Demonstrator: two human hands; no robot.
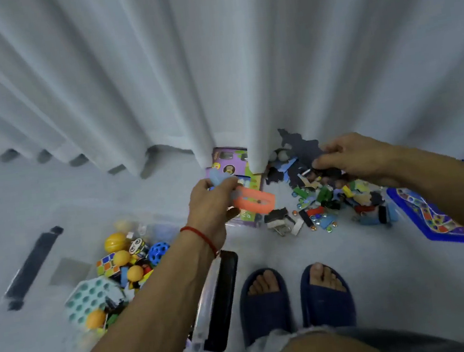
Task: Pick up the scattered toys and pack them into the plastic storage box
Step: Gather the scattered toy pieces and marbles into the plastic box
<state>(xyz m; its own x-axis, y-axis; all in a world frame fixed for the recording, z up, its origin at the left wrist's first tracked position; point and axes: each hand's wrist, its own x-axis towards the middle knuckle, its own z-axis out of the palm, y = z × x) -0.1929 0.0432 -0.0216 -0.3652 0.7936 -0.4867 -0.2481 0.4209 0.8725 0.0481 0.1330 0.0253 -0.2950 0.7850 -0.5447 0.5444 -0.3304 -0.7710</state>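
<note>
Left hand [214, 204]: fingers curled round an orange flat toy piece [256, 202] and a pale blue piece [218, 177]; held above the floor, just right of the plastic storage box [205, 304]; a red string bracelet [200, 236] circles the wrist
Right hand [357, 160]: well right of the box, down on the scattered toy pile [335, 198]; fingers bent and pinching small dark pieces at the top of the pile; which pieces exactly I cannot tell
Orange flat toy piece: tilted, over the purple card pack [239, 172]; its far end sticks out past the left hand toward the pile
Plastic storage box: clear, on the floor at lower left; partly hidden by the left forearm; a black latch handle [223, 302] on its right wall
Inside the box: orange balls [117, 242]; a blue holed ball [158, 252]; a puzzle cube [107, 265]; a teal dotted tray [91, 298]
Scattered toy pile: right of the box, at the foot of the curtain [211, 61]; bricks, glass beads and dark foam shapes mixed together
Blue game board [431, 215]: far right of the box, beyond the pile, flat on the floor
Box lid [31, 264]: clear with a black clip, lying left of the box
Feet: in dark blue slippers [295, 296], just right of the box
</note>
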